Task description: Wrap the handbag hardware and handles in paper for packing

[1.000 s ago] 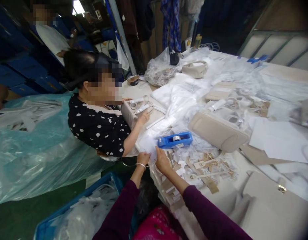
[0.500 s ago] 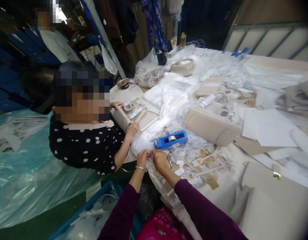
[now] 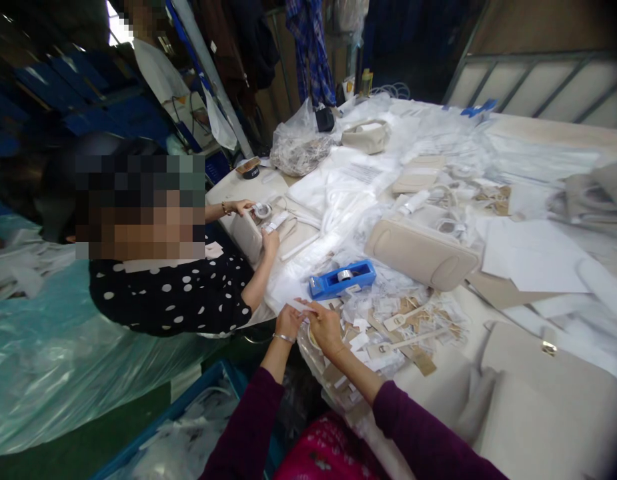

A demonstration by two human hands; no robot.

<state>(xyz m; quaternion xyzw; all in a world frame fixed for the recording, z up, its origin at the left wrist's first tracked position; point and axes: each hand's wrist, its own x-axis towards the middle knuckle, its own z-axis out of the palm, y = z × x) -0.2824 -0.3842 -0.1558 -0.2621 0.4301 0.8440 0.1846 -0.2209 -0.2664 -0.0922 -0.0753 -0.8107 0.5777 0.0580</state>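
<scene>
My left hand (image 3: 288, 323) and my right hand (image 3: 325, 328) are close together at the table's near edge, fingers pinched. Between their fingertips is a thin white strip (image 3: 302, 306); its material is too small to make out. Just beyond them lies a blue tape dispenser (image 3: 328, 281) with a roll in it. Right of my right hand are beige straps with metal fittings (image 3: 404, 319), small clear packets and brown paper tags (image 3: 426, 362) in a loose pile. A beige handbag (image 3: 418, 252) rests on its side behind that pile.
On the left, a co-worker in a dotted top (image 3: 163, 300) handles another beige bag (image 3: 248, 237). A larger beige bag with a clasp (image 3: 553, 387) lies at the near right. White sheets (image 3: 528, 253) and plastic wrap cover much of the table. A blue crate (image 3: 228, 380) stands below.
The white strip now shows between my fingertips, and my right hand has turned slightly. The co-worker has leaned left and moved a hand up onto the bag's wrapped part.
</scene>
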